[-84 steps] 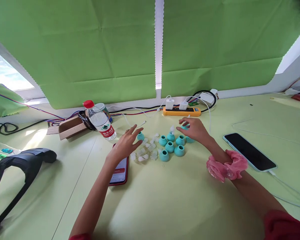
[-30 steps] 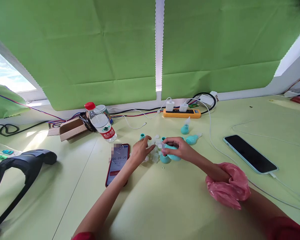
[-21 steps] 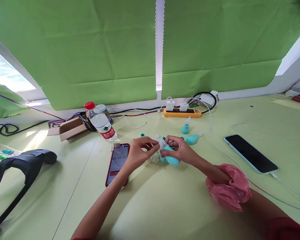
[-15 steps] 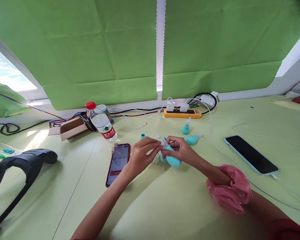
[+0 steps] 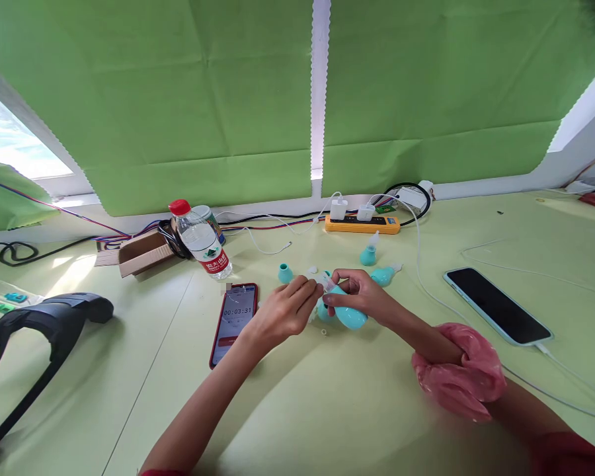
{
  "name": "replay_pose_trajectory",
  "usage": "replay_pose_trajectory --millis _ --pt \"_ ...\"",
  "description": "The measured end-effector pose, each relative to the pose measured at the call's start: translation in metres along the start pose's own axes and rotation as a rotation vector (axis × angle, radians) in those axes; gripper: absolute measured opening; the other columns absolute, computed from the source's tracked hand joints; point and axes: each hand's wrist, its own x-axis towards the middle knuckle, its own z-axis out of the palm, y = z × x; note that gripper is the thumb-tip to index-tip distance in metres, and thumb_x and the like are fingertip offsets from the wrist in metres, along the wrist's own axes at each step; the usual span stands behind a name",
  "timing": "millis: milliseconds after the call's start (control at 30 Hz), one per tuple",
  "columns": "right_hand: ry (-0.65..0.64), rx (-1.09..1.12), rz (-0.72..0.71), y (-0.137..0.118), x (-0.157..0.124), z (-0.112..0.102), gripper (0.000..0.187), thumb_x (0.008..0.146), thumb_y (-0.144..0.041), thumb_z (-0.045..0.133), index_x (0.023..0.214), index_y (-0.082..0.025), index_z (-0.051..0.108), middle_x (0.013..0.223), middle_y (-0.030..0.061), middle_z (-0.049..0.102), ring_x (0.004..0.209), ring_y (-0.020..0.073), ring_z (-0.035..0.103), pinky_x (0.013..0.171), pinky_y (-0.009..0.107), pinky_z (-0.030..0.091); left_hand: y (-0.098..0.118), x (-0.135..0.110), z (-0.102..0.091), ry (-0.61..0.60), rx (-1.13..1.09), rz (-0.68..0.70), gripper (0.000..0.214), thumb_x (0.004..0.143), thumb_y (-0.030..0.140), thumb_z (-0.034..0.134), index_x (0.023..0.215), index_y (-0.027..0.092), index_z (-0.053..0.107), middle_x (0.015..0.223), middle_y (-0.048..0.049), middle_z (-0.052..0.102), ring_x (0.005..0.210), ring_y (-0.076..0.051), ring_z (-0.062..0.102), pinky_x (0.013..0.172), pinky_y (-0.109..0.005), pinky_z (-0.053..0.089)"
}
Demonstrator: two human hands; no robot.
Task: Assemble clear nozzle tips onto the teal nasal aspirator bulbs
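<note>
My right hand is closed round a teal rubber bulb, held just above the table. My left hand pinches a small clear plastic tip at the bulb's neck. Two bulbs with clear tips attached sit farther back: one upright bulb and one lying bulb. A lone teal bulb stands to the left. Small clear tips and another teal bulb lie partly hidden behind my hands.
A red phone showing a timer lies by my left wrist. A second phone charges at right. A water bottle, cardboard box, orange power strip and black device sit around. A pink scrunchie is on my right wrist.
Both hands left the pile of parts. My right hand picked up a teal bulb, my left picked up a clear tip, and they came together at the bulb's neck.
</note>
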Motion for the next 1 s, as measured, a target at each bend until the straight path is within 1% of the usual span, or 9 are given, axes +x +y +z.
replay_pose_trajectory --millis 100,200,333,400,467,567,700,867,1000 --pt "-0.02 -0.057 0.009 0.001 0.0 0.0 0.036 0.053 -0.034 0.072 0.061 -0.018 0.042 0.048 -0.0026 0.058 0.047 0.0121 0.055 0.046 0.022 0.039 -0.002 -0.001 0.0 -0.085 -0.059 -0.002 0.015 0.084 0.006 0.037 0.088 0.008 0.051 0.075 -0.0068 0.059 0.07 -0.015 0.05 0.054 -0.024 0.044" --pt "-0.012 -0.142 0.0 0.002 0.001 -0.001 0.036 0.054 -0.033 0.072 0.06 -0.018 0.04 0.045 -0.0048 0.053 0.048 0.0132 0.056 0.044 0.021 0.036 -0.002 0.0 -0.001 -0.162 -0.098 -0.003 0.016 0.084 0.006 0.036 0.083 0.01 0.052 0.071 -0.0046 0.056 0.066 -0.013 0.048 0.052 -0.024 0.042" --pt "-0.034 -0.212 -0.021 0.003 0.0 -0.002 0.037 0.054 -0.031 0.072 0.061 -0.018 0.038 0.043 -0.007 0.048 0.047 0.0127 0.056 0.042 0.019 0.032 0.003 0.001 -0.006 -0.183 -0.018 0.002 0.018 0.083 0.005 0.035 0.078 0.011 0.051 0.068 -0.0034 0.052 0.063 -0.014 0.046 0.044 -0.025 0.034" --pt "-0.052 -0.214 -0.013 0.003 -0.001 -0.002 0.036 0.055 -0.032 0.072 0.062 -0.018 0.039 0.043 -0.0072 0.047 0.046 0.0124 0.055 0.042 0.019 0.032 0.005 0.001 -0.007 -0.185 0.004 0.006 0.02 0.082 0.004 0.034 0.074 0.012 0.05 0.067 -0.003 0.052 0.062 -0.014 0.046 0.043 -0.025 0.031" --pt "-0.048 -0.224 -0.007 0.003 -0.002 -0.002 0.036 0.055 -0.031 0.072 0.062 -0.018 0.039 0.044 -0.0069 0.048 0.045 0.0124 0.055 0.041 0.019 0.033 0.006 0.001 -0.006 -0.181 -0.019 -0.005 0.021 0.081 0.004 0.035 0.07 0.013 0.05 0.065 -0.0027 0.052 0.06 -0.013 0.046 0.044 -0.024 0.032" --pt "-0.03 -0.232 -0.004 0.002 -0.002 0.0 0.036 0.054 -0.03 0.072 0.061 -0.018 0.039 0.045 -0.0062 0.051 0.045 0.0123 0.055 0.04 0.019 0.033 0.003 0.003 -0.003 -0.122 -0.138 -0.067 0.018 0.081 0.007 0.039 0.067 0.013 0.05 0.061 -0.0021 0.053 0.057 -0.012 0.045 0.048 -0.023 0.037" --pt "-0.044 -0.145 0.0 0.001 -0.003 0.003 0.034 0.056 -0.03 0.071 0.061 -0.018 0.04 0.046 -0.0049 0.055 0.046 0.0116 0.056 0.042 0.019 0.036 0.0 0.005 0.0 -0.01 -0.3 -0.129 0.013 0.079 0.009 0.043 0.069 0.014 0.05 0.06 -0.0018 0.055 0.056 -0.01 0.046 0.051 -0.022 0.041" --pt "-0.036 -0.051 -0.002 -0.001 -0.004 0.004 0.034 0.055 -0.028 0.071 0.061 -0.018 0.04 0.047 -0.0049 0.057 0.047 0.0121 0.057 0.045 0.02 0.04 0.003 0.005 0.005 0.117 -0.287 -0.122 0.011 0.075 0.005 0.046 0.069 0.015 0.048 0.061 -0.0023 0.058 0.057 -0.01 0.047 0.052 -0.021 0.042" --pt "-0.035 -0.024 -0.006 -0.001 -0.004 0.004 0.033 0.056 -0.028 0.071 0.061 -0.018 0.041 0.048 -0.0048 0.058 0.048 0.0122 0.058 0.046 0.02 0.042 0.005 0.004 0.01 0.228 -0.258 -0.135 0.011 0.073 0.005 0.05 0.07 0.015 0.047 0.06 -0.0019 0.057 0.057 -0.01 0.047 0.051 -0.021 0.043"
